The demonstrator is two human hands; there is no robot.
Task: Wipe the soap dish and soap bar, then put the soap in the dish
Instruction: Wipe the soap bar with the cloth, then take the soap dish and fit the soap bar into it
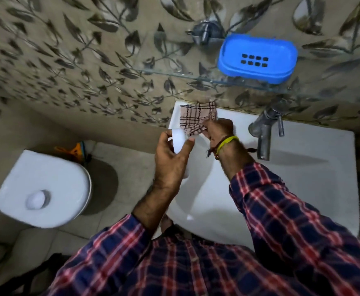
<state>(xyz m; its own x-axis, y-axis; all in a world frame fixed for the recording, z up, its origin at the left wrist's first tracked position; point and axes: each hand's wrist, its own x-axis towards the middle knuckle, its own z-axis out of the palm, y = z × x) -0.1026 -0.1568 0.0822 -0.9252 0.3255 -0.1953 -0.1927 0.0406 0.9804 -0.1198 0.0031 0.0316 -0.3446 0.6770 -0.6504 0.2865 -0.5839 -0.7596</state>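
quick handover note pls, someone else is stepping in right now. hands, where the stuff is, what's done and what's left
Left hand: grip on the white soap bar, held over the left edge of the sink.
Right hand: grip on the checked cloth, its edge meeting the soap bar.
Blue soap dish: empty, on the glass shelf above the tap.
Done: whether the dish has been wiped cannot be told from this view.
Left: finish wiping the soap, wipe the dish if that is not done, then set the soap in the dish.
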